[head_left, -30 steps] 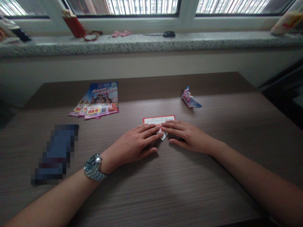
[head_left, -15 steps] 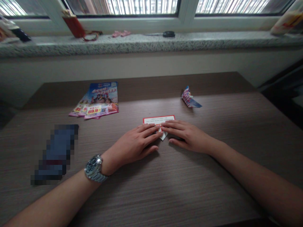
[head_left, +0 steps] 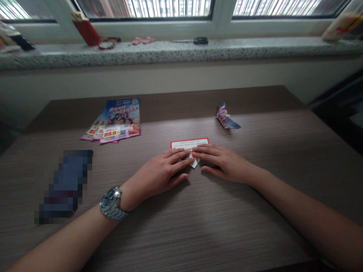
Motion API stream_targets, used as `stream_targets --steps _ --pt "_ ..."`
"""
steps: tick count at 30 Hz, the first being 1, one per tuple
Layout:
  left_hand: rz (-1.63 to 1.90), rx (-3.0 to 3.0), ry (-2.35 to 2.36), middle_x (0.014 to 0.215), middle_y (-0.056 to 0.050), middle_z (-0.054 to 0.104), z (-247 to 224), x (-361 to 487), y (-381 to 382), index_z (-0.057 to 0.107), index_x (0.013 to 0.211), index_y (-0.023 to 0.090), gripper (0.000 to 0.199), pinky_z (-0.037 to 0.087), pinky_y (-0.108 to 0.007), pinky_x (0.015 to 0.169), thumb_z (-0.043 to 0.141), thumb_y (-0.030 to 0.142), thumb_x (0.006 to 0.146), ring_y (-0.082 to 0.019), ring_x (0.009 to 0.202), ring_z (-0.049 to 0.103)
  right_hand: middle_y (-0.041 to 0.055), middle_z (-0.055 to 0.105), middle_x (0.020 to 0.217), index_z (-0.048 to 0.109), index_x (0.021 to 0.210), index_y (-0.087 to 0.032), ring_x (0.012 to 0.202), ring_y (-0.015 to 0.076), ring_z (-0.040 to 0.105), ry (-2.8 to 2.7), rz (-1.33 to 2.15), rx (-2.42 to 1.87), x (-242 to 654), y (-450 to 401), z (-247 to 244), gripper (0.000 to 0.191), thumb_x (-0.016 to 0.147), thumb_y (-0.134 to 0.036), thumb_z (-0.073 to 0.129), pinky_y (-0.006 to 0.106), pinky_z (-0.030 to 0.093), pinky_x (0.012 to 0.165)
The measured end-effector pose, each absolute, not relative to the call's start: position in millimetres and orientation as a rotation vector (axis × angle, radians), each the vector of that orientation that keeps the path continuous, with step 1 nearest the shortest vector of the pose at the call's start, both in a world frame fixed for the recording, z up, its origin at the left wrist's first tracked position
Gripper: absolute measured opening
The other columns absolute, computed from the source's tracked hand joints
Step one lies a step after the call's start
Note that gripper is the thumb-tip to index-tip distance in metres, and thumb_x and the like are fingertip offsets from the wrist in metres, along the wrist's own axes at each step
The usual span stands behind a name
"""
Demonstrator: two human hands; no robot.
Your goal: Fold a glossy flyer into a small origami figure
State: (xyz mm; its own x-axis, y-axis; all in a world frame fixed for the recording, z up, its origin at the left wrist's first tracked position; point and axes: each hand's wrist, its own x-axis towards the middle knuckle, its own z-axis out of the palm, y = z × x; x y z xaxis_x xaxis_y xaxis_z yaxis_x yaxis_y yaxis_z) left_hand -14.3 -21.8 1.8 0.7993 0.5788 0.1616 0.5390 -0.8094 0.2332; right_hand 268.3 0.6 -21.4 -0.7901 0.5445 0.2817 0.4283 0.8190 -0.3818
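Note:
A folded paper sheet [head_left: 189, 143], white with a red border and small print, lies flat on the wooden table [head_left: 181, 226]. Its near end comes to a point between my hands. My left hand [head_left: 163, 169], with a metal watch [head_left: 112, 203] on the wrist, lies over the sheet's left side with fingers stretched out. From the right, my right hand [head_left: 224, 163] rests its extended fingertips on the other side. Both sets of fingers press down on the paper and cover much of its middle. Farther back stands a folded paper piece [head_left: 225, 117] with a colourful print.
Several fanned flyers [head_left: 121, 121] lie at the back left. Nearer me is a pixelated dark blue object [head_left: 68, 183]. On the stone windowsill [head_left: 159, 53] are a red container [head_left: 86, 32], pink items [head_left: 143, 40] and a dark-handled tool [head_left: 200, 40].
The whole view has shifted very slightly. Both hands stay in nearly the same place on the paper, and no object has visibly moved on the table.

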Motion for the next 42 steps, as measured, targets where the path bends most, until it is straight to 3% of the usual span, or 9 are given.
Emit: stream_targets --steps 18,28,42 --pt "0.299 2.808 0.861 0.158 -0.012 0.043 1.0 -13.7 -21.4 0.043 0.152 0.023 0.052 0.040 -0.049 0.119 0.049 0.040 0.103 -0.030 0.143 0.044 0.0144 0.060 0.142 0.057 0.140 -0.020 0.129 0.0291 0.057 -2.597 0.338 -0.872 259.7 -1.2 -19.2 0.041 0.102 -0.033 0.053 0.049 0.048 0.109" --pt "0.317 2.773 0.848 0.159 -0.011 0.041 1.5 -13.2 -19.6 0.041 0.153 0.024 0.053 0.038 -0.049 0.120 0.049 0.040 0.103 -0.029 0.145 0.042 0.0052 0.059 0.147 0.058 0.135 -0.022 0.132 0.0281 0.053 -2.654 0.337 -0.806 261.7 -1.9 -16.9 0.034 0.103 -0.029 0.050 0.050 0.046 0.112" --pt "0.274 2.816 0.844 0.159 -0.012 0.042 -1.3 -19.6 -18.9 0.047 0.150 0.021 0.050 0.031 -0.049 0.125 0.048 0.039 0.104 -0.028 0.146 0.041 0.0040 0.054 0.152 0.048 0.149 -0.024 0.137 0.0281 0.049 -2.705 0.340 -0.811 265.1 -2.2 -19.7 0.046 0.103 -0.031 0.050 0.052 0.042 0.116"
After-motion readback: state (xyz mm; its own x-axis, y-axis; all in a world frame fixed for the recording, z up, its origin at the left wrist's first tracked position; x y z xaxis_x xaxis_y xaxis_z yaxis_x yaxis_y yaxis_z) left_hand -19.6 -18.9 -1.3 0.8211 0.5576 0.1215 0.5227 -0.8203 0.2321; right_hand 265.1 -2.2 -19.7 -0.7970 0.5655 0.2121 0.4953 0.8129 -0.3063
